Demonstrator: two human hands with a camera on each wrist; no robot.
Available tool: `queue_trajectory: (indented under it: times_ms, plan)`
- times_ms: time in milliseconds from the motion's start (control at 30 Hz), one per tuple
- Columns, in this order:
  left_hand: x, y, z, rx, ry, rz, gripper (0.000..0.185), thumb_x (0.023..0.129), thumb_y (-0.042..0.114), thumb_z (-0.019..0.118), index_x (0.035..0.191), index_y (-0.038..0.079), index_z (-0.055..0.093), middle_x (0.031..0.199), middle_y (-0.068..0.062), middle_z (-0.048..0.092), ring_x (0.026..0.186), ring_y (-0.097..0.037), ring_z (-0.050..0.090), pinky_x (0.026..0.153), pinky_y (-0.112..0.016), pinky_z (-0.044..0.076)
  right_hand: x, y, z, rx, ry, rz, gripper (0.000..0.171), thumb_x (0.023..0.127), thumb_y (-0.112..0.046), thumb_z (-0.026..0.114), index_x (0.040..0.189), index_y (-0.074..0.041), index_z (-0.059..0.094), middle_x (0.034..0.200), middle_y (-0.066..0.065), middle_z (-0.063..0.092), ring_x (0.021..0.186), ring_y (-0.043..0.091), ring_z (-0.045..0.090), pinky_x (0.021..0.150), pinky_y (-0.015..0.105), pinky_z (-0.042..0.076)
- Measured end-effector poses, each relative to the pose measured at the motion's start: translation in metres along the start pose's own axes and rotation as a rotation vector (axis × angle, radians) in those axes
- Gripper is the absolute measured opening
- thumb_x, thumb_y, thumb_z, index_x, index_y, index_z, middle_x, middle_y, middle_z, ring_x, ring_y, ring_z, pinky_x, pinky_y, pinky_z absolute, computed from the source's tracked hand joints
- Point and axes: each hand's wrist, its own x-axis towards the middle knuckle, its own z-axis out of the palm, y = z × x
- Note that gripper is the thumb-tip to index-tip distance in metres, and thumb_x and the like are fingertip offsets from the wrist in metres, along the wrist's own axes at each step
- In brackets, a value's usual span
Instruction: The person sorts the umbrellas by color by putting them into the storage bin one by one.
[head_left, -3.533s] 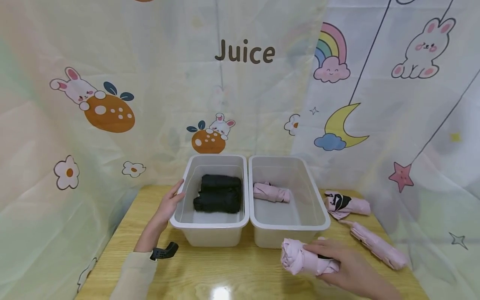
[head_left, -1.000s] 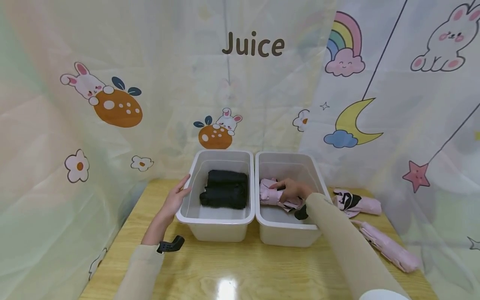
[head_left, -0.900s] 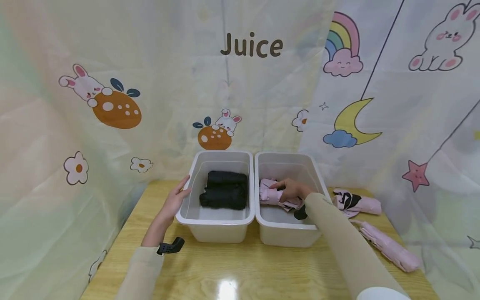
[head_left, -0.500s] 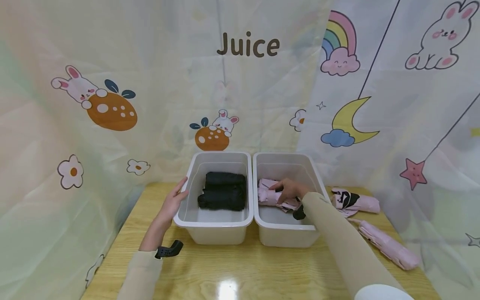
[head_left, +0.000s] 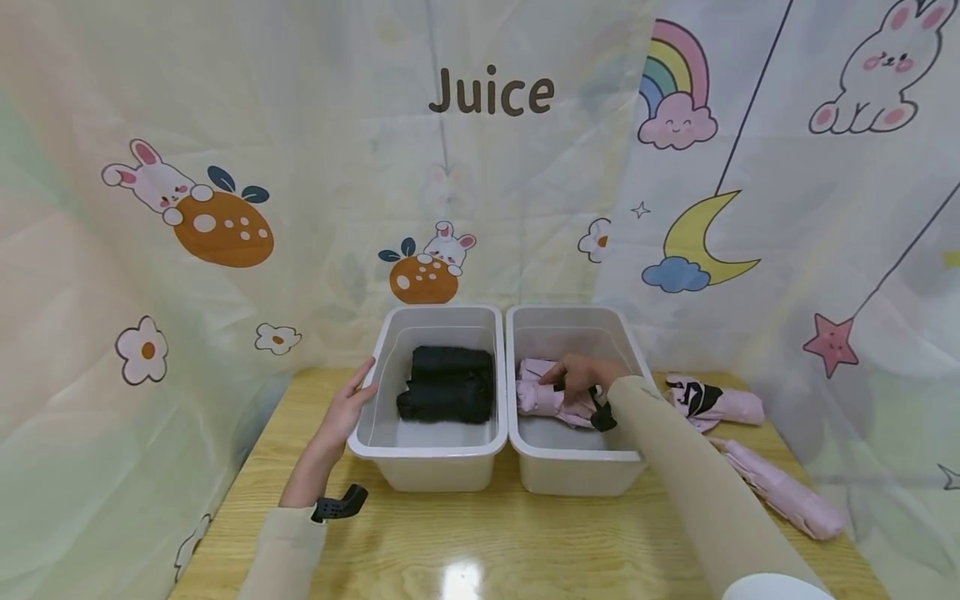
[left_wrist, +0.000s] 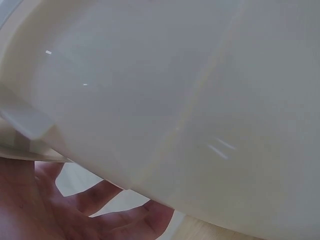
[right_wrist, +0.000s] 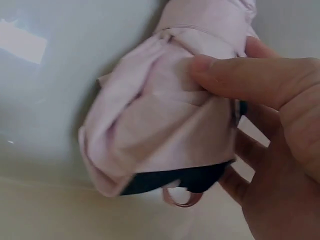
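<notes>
Light wooden table (head_left: 480, 542), glossy, with a lamp glare near the front edge — closed in on three sides by pale cartoon curtains (head_left: 225, 167) printed with rabbits, a rainbow, a moon and the word "Juice". Two white bins side by side at the back. Left hand (head_left: 347, 410) laid open, fingers straight, against the left bin (head_left: 427, 454) of black rolls (head_left: 447, 394). Right hand (head_left: 581, 379) inside the right bin (head_left: 577, 467), thumb and fingers curled round a pink folded umbrella (head_left: 543, 398) — two more pink umbrellas (head_left: 780, 496) lying on the table to the right.
</notes>
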Motion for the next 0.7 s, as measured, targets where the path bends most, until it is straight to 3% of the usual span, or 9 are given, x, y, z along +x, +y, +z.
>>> queue_trajectory:
  times_ms: [133, 367, 500, 700]
  plan:
    - [0.003, -0.007, 0.000, 0.038, 0.007, 0.027, 0.056, 0.106, 0.031, 0.040, 0.157, 0.024, 0.018, 0.160, -0.011, 0.015, 0.133, -0.039, 0.036, 0.096, -0.050, 0.042, -0.003, -0.005, -0.005, 0.005, -0.043, 0.026, 0.059, 0.071, 0.000, 0.083, 0.125, -0.018, 0.069, 0.128, 0.006, 0.062, 0.124, 0.025, 0.049, 0.100, 0.039, 0.040]
    - [0.002, -0.010, -0.001, 0.048, -0.002, 0.036, 0.056, 0.106, 0.031, 0.040, 0.157, 0.025, 0.018, 0.161, -0.009, 0.012, 0.134, -0.039, 0.034, 0.097, -0.052, 0.040, -0.017, -0.018, -0.030, -0.022, -0.088, -0.056, 0.055, 0.079, 0.000, 0.075, 0.132, -0.006, 0.061, 0.129, 0.016, 0.060, 0.122, 0.033, 0.052, 0.092, 0.037, 0.048]
    - [0.001, -0.012, -0.001, 0.046, -0.016, 0.044, 0.056, 0.106, 0.029, 0.039, 0.157, 0.024, 0.017, 0.161, -0.010, 0.011, 0.135, -0.040, 0.032, 0.099, -0.053, 0.038, -0.040, -0.028, -0.054, 0.088, 0.021, -0.113, 0.050, 0.084, -0.001, 0.072, 0.132, -0.001, 0.059, 0.127, 0.020, 0.060, 0.118, 0.038, 0.055, 0.088, 0.040, 0.050]
    - [0.001, -0.005, -0.002, 0.029, -0.019, 0.019, 0.056, 0.106, 0.028, 0.039, 0.157, 0.025, 0.017, 0.161, -0.012, 0.012, 0.135, -0.041, 0.033, 0.099, -0.054, 0.038, -0.092, -0.032, -0.081, 0.276, 0.246, -0.195, 0.040, 0.087, -0.005, 0.073, 0.126, -0.002, 0.064, 0.117, 0.015, 0.066, 0.109, 0.034, 0.062, 0.086, 0.041, 0.052]
